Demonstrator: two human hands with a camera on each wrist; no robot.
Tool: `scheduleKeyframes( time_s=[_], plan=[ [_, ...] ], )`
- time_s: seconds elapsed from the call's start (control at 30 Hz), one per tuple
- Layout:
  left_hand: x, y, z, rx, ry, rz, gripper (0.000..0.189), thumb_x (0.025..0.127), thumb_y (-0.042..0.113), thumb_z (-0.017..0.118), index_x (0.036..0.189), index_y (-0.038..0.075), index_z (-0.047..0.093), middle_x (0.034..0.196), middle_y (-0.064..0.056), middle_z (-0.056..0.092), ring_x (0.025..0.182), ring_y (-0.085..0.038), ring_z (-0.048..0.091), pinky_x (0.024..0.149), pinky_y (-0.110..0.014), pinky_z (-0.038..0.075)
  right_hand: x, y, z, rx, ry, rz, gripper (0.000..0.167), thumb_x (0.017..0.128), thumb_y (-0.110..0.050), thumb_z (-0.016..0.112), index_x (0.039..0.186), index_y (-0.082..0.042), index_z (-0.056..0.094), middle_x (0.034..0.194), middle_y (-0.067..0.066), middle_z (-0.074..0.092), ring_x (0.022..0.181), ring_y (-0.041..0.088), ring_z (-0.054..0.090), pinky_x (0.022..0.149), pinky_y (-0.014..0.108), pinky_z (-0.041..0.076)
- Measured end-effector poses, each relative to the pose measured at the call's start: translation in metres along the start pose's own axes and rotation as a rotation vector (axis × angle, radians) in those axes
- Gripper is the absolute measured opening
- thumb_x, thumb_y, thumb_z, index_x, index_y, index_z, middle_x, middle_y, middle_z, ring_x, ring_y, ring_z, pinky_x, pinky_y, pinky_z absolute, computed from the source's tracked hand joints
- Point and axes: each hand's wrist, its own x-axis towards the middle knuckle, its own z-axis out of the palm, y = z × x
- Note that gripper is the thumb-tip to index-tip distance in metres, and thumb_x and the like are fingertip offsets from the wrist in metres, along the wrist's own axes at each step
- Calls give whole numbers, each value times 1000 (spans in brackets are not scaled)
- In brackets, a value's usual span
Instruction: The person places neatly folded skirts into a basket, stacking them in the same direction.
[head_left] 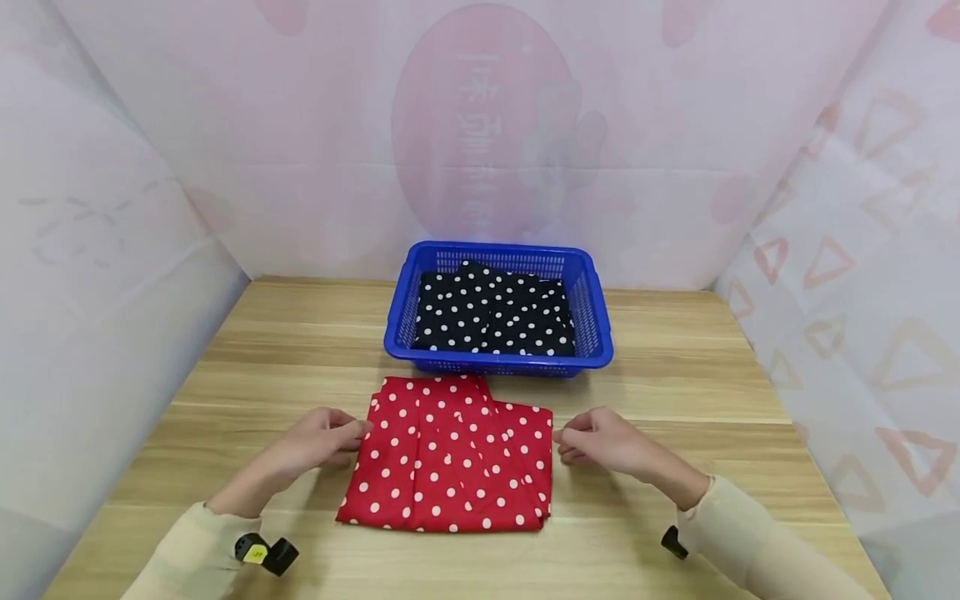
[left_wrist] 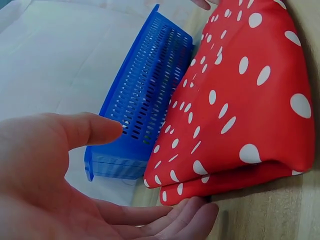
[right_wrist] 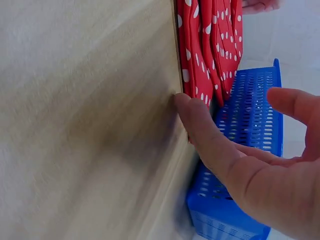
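Note:
A folded red cloth with white polka dots [head_left: 457,467] lies flat on the table in front of the basket. My left hand [head_left: 326,437] is at its left edge; in the left wrist view the fingertips [left_wrist: 197,215] reach the lower fold while the thumb stands apart above. On the opposite side my right hand [head_left: 600,442] has its fingertips right at the cloth's right edge, and the right wrist view shows the thumb [right_wrist: 287,102] spread away from the fingers. Neither hand grips the fabric.
Behind the cloth stands a blue plastic basket [head_left: 498,360] with perforated walls. Inside it lie black cloths with white dots [head_left: 487,312], folded. The wooden table [head_left: 300,333] is bounded by printed fabric walls at the back and both sides.

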Motion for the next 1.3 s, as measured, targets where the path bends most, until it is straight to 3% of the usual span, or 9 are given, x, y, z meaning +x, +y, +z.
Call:
scheduleKeyframes(
  time_s=[0.13, 0.27, 0.4, 0.53, 0.73, 1.0, 1.3],
  plan=[
    [6, -7, 5, -70, -21, 1, 54, 107, 27, 62, 135, -18, 50, 136, -31, 63, 119, -38, 72, 98, -46, 63, 3, 4, 6, 106, -8, 5, 41, 104, -18, 65, 128, 16, 65, 114, 22, 78, 103, 30, 79, 92, 41, 65],
    [15, -9, 12, -55, -25, -4, 50, 104, 27, 66, 131, -14, 57, 127, -23, 68, 107, -26, 73, 95, -41, 65, 7, 9, 9, 141, 8, 28, 39, 103, -21, 69, 123, 13, 69, 112, 19, 79, 98, 27, 79, 89, 39, 66],
    [20, -7, 20, -26, -23, -7, 43, 102, 26, 70, 125, -10, 63, 117, -17, 71, 98, -22, 70, 88, -35, 65, 15, 16, 9, 175, -24, 78, 35, 101, -27, 73, 111, 7, 74, 101, 12, 80, 85, 18, 77, 83, 34, 67],
    [20, -8, 24, -29, -7, -19, 40, 99, 21, 74, 123, -8, 61, 113, -16, 71, 95, -22, 69, 84, -34, 65, 22, 22, 10, 157, -77, 107, 34, 98, -32, 76, 102, 1, 75, 84, 5, 77, 71, 13, 70, 72, 27, 65],
    [19, -13, 29, -53, 3, -13, 45, 98, 21, 75, 126, -8, 57, 112, -15, 72, 91, -20, 73, 83, -37, 67, 22, 26, 8, 126, -99, 64, 32, 98, -32, 77, 86, -4, 69, 73, 4, 70, 66, 14, 65, 64, 24, 60],
    [6, -17, 30, -129, -29, 37, 40, 99, 17, 75, 123, -11, 58, 107, -15, 75, 88, -20, 76, 80, -36, 67, 8, 17, -1, 76, -108, -39, 32, 98, -30, 77, 84, -4, 65, 76, 4, 71, 72, 16, 68, 71, 30, 64],
    [-27, 6, 21, -132, -63, 100, 49, 98, 24, 75, 127, -10, 55, 107, -14, 74, 92, -23, 76, 81, -36, 67, -14, -6, -15, 71, -123, -70, 32, 98, -31, 77, 84, -6, 63, 74, 4, 72, 73, 22, 71, 77, 34, 64]
  ],
)
